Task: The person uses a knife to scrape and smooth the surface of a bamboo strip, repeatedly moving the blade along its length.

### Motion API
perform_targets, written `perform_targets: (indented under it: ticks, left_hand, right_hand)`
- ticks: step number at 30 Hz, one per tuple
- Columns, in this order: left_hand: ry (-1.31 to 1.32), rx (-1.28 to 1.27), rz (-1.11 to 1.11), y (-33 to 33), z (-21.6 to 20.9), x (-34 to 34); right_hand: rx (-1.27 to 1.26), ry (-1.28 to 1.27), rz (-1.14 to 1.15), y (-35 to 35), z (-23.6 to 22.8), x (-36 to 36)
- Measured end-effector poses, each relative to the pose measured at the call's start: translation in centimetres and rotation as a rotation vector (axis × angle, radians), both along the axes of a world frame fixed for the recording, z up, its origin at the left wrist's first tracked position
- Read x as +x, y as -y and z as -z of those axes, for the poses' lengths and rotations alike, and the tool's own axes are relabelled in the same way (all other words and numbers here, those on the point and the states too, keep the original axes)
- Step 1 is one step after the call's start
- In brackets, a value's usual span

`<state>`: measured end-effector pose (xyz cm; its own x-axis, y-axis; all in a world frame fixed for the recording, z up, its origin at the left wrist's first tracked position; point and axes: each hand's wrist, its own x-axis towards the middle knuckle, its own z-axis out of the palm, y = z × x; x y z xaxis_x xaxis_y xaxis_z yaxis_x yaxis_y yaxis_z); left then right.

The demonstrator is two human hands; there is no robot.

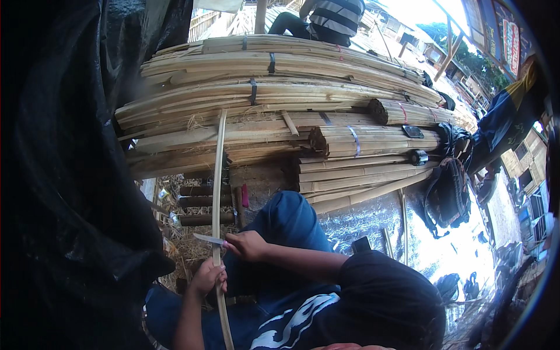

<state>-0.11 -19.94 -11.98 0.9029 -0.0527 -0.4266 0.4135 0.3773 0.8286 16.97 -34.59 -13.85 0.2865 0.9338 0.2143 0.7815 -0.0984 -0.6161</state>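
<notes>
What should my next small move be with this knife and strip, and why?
Perhaps slide your left hand a little further down the strip: it grips just below where the knife in your right hand crosses it, so the blade looks close to your fingers, and the strip continues below that grip.

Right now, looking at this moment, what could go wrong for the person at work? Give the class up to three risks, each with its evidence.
1. The right hand holds a knife across the pale strip, close to the left hand gripping it; a slip might cut those fingers.
2. No hand holds the strip's far end, so it might swing under pressure.
3. A dark, flat object lies on a tied bundle; a knock could tip it off.
</notes>
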Motion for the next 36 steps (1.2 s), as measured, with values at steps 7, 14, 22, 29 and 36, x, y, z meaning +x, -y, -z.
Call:
perform_targets:
  ticks: [7,14,22,29,36]
  left_hand:
    - [-0.028,0.074,-0.028,0.0,0.0,0.3]
    - [-0.048,0.139,-0.067,0.0,0.5,0.0]
    - [-0.065,0.312,-0.195,1.3,1.4,0.5]
    - [0.001,0.352,-0.198,1.8,1.1,0.3]
    - [-0.008,0.304,-0.206,1.5,1.3,0.2]
  right_hand:
    - [0.011,0.035,0.089,0.1,0.2,0.0]
    - [-0.071,0.053,0.054,0.5,0.3,-0.8]
    - [-0.083,0.063,0.158,0.3,-0.8,-0.8]
    - [-0.123,0.179,0.197,-0.3,-0.6,-0.7]
    - [-0.089,0.152,0.234,-0.3,-0.5,-0.9]
